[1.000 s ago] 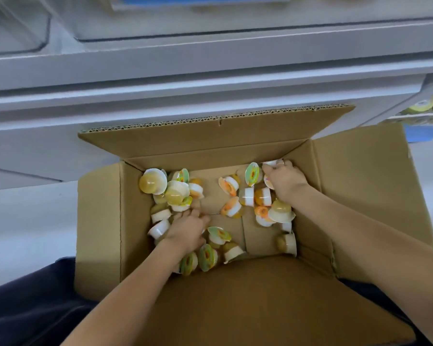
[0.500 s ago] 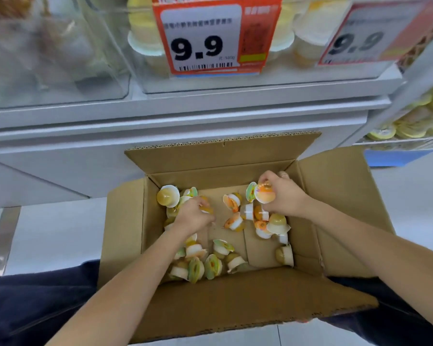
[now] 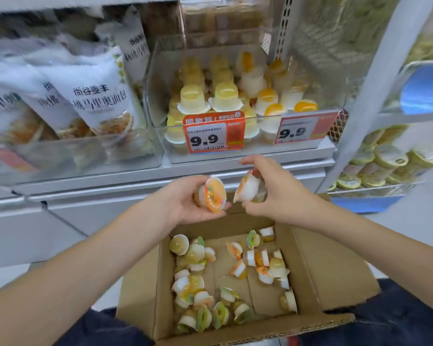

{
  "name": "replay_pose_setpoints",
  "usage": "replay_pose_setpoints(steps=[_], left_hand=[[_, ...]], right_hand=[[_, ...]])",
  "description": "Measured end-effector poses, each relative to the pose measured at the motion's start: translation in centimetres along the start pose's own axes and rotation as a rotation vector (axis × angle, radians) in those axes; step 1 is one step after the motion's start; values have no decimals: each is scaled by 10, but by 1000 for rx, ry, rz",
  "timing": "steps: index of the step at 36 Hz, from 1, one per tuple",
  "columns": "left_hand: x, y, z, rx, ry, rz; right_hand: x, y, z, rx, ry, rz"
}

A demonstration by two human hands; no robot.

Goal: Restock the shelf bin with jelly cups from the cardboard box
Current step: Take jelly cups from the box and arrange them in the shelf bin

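Note:
My left hand (image 3: 185, 203) holds an orange-lidded jelly cup (image 3: 214, 194) above the far edge of the open cardboard box (image 3: 333, 270). Beside it, my right hand (image 3: 278, 193) grips another jelly cup (image 3: 248, 188), white-sided with an orange lid. Both hands hover below the clear shelf bin (image 3: 235, 96), which holds stacked yellow and orange jelly cups behind a 9.9 price tag (image 3: 213, 133). Several loose jelly cups (image 3: 235, 283) lie scattered on the bottom of the box.
A clear bin of white bread bags (image 3: 85, 101) stands left of the jelly bin. A second 9.9 tag (image 3: 299, 128) hangs at the bin's right. Round yellow-lidded tubs (image 3: 385, 161) fill a shelf at far right. Dark trousers (image 3: 398, 320) flank the box.
Both hands have risen out of the box, each with a jelly cup, to just below the shelf edge. The view has tilted up, showing the shelf bins.

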State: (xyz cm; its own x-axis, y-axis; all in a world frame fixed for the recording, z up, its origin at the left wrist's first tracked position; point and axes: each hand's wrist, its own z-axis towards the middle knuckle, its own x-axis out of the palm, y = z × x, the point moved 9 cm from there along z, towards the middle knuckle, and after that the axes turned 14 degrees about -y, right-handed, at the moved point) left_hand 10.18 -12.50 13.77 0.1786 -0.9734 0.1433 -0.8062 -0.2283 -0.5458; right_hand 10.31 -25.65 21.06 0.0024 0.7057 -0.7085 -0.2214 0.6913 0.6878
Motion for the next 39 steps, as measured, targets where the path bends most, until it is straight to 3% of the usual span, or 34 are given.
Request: replay_pose_setpoints(steps=[6, 10, 17, 26, 32, 39], left_hand=[[15, -23, -34, 139, 137, -80], [21, -37, -41, 212, 234, -11], [31, -42, -57, 199, 531, -1], [26, -44, -56, 391, 320, 163], [30, -40, -65, 318, 366, 10], [29, -36, -64, 323, 352, 63]], right_hand=[[-12, 38, 8, -133, -23, 143], [-29, 35, 14, -79, -89, 320], [-20, 33, 17, -38, -5, 463], [-25, 32, 14, -19, -113, 551], [-23, 36, 10, -58, -53, 502], [-22, 36, 9, -68, -90, 412]])
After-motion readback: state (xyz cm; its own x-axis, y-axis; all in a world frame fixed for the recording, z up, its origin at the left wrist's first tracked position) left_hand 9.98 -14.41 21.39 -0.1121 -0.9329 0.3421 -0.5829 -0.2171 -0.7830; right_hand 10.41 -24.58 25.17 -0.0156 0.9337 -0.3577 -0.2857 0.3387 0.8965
